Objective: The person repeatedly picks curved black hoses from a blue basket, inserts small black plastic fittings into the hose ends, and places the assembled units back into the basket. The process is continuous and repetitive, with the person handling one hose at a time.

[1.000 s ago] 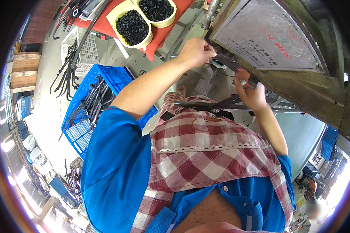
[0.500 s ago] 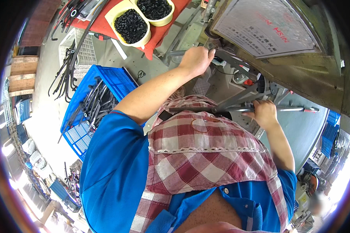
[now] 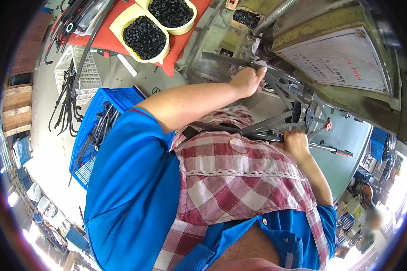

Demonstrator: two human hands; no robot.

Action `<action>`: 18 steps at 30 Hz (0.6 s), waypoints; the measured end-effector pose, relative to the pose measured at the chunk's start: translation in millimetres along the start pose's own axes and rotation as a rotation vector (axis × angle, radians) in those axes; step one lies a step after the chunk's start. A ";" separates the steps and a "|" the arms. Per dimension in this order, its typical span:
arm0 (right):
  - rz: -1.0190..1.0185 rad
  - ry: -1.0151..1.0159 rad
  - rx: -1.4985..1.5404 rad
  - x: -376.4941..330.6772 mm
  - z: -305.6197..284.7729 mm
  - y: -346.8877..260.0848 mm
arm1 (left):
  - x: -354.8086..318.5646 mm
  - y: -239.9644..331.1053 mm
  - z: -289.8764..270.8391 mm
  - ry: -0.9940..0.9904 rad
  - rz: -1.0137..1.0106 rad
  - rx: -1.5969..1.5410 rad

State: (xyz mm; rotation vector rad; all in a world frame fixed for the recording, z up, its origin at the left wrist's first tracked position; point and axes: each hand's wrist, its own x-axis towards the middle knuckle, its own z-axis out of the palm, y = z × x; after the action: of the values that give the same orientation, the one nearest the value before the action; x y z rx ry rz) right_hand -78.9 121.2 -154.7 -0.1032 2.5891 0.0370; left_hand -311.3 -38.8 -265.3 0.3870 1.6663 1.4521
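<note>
A folding frame of dark tubes and flat grey metal bars [image 3: 276, 123] lies across my lap, against the checked apron. Around its near tube my right hand [image 3: 296, 143] is closed, and the tube runs on past it to a black end with a red part. Farther forward, my left hand [image 3: 249, 82] is closed at the frame's far bar, thumb up; its fingertips are mostly hidden. A round black hub [image 3: 309, 116] and a small red part [image 3: 328, 125] sit on the frame's right side.
A greenish machine with a white plate [image 3: 339, 58] stands close ahead at right. Yellow bins [image 3: 165, 43] of small black parts rest on a red surface at far left. A blue crate [image 3: 105, 95] of black tubes and a white basket [image 3: 95, 77] stand left.
The frame has swung, and its hub and crossed bars now show more fully. My left hand has moved right and nearer, away from the machine's joint. My right hand has shifted left and nearer.
</note>
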 end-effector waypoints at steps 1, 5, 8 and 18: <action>0.023 -0.014 0.002 2.9 -0.1 -1.7 | 1.0 5.3 6.7 -0.008 -0.012 0.004; 0.069 -0.039 0.019 5.6 0.2 -5.0 | -6.1 10.2 16.1 0.065 0.001 0.044; 0.086 -0.073 0.024 7.8 -3.8 -9.2 | -7.5 7.7 16.0 0.092 0.029 0.021; 0.081 -0.005 0.047 4.1 -5.5 -14.8 | 3.3 -5.6 20.8 0.045 -0.019 -0.183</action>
State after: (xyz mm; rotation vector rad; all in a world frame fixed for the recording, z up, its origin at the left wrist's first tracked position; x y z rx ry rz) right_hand -84.1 105.9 -152.3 0.0196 2.5863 0.0057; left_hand -295.8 -24.6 -270.6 0.2383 1.5524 1.5943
